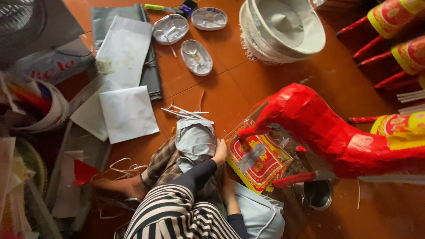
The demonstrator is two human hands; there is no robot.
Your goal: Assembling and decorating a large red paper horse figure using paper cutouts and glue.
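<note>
Already the big red paper-covered horse figure [327, 128] looks fully skinned in glossy red, its head dipping toward 9 o'clock; I judge the decorating only begun, since the red-and-yellow patterned paper sheet [256, 160] lies loose on the wooden floor [212, 88] beneath the head, not yet attached anywhere I can see.

Both hands rest at that sheet's 9 o'clock edge. The left hand [220, 152] touches its upper corner, grip narrow, fingers curled; whether it pinches the paper I cannot tell. The right hand [228, 185] lies flat lower down, its fingers partly hidden, so its grip is unclear.

At 12 o'clock sit three clear oval plastic trays [190, 35] and a stack of white paper hat shapes [283, 28]. White paper sheets [126, 95] lie at 10 o'clock, with a white printed plastic bag [53, 68] beside them. At 2 o'clock, red rods with yellow-and-red printed bands [396, 33] lean in. A small metal pot [318, 194] stands at 5 o'clock.
</note>
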